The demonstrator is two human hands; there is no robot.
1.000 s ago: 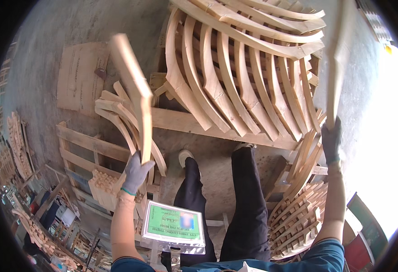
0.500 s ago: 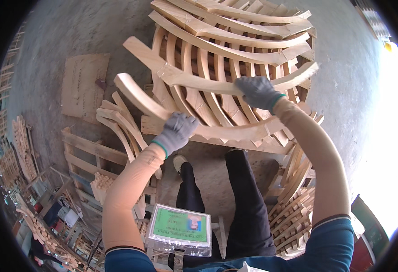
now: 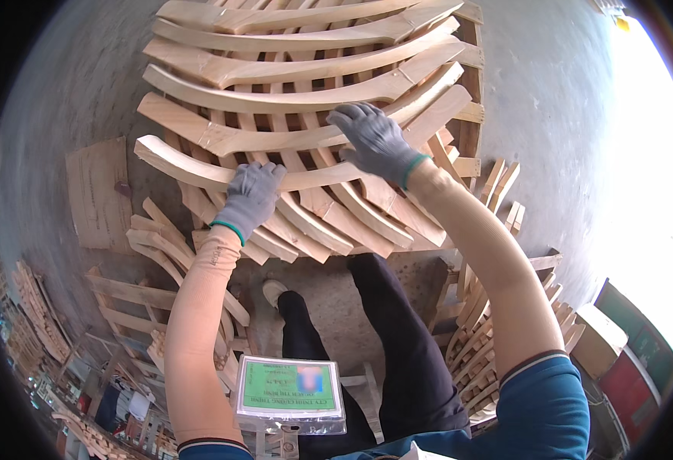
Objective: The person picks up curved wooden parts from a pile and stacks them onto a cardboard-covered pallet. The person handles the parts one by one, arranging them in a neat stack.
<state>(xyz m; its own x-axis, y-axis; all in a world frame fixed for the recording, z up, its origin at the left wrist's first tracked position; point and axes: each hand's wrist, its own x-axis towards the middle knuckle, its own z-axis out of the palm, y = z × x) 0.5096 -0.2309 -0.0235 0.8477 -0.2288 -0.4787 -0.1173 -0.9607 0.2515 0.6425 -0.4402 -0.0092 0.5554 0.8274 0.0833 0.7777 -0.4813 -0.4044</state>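
Two rows of curved wooden pieces lie crosswise on a wooden stack in front of me. Wearing a grey glove with a green cuff, my left hand [image 3: 253, 192] is closed over the nearest curved wooden piece [image 3: 187, 169], left of its middle. My right hand [image 3: 375, 139], gloved the same way, bends its fingers over the second curved wooden piece [image 3: 275, 141], with the thumb on the near side. The right palm covers part of both pieces. Beneath them, more curved pieces [image 3: 317, 215] run toward me.
Several curved pieces [image 3: 164, 249] lean by a slatted wooden pallet [image 3: 133, 291] on the left. Flat cardboard [image 3: 98, 195] lies on the concrete floor. Stacked wooden pieces [image 3: 482, 345] stand at my right. A green badge [image 3: 290, 391] hangs before me.
The nearest curved piece has moved away from me, onto the stack and close to the second one. Both hands went with the pieces. The whole view has shifted, placing the stack further left.
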